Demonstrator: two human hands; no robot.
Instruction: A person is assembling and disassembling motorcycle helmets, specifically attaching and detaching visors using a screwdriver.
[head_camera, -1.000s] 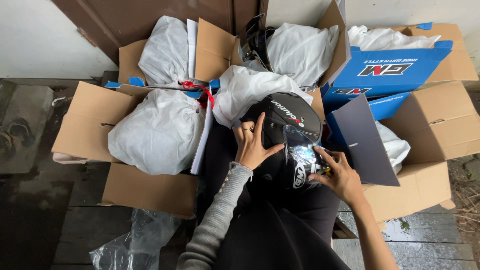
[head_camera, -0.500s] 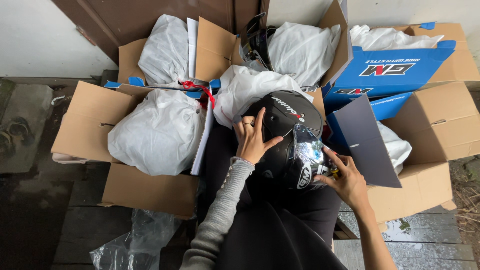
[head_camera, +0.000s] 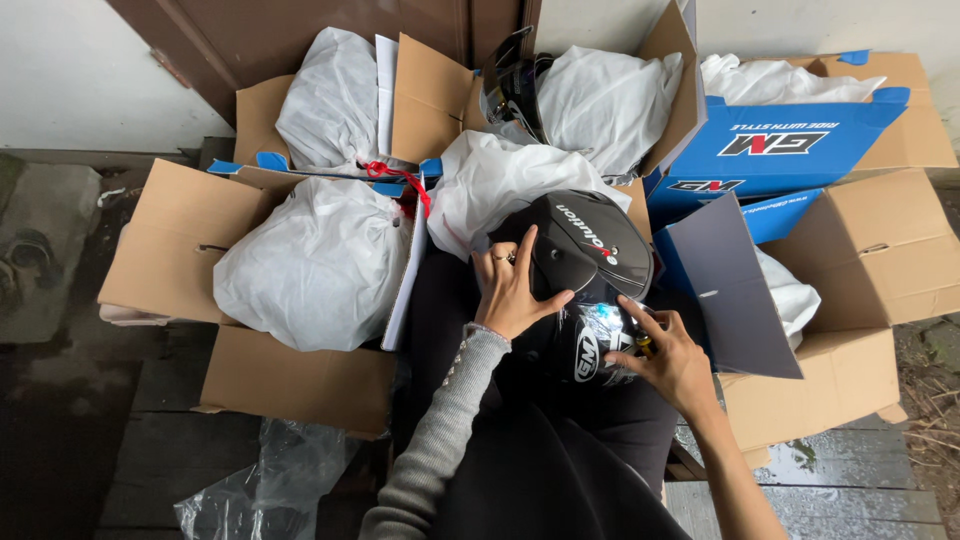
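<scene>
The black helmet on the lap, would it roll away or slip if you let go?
Probably. The helmet is round, so it could roll off the lap; the left hand steadies it. Its shell looks glossy, likely slippery. It seems stiff, keeping its shape under the right hand.

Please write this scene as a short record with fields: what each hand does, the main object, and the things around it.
Main object: glossy black motorcycle helmet, resting on the person's lap
Left hand: flat on the helmet's left side, fingers spread
Right hand: at the helmet's lower front, pinching a small dark item; what it is cannot be told
Left of helmet: open brown cardboard box holding a white fabric bag
Right of helmet: blue cardboard box, open
Bottom left: crumpled clear plastic wrap on dark floor
</scene>
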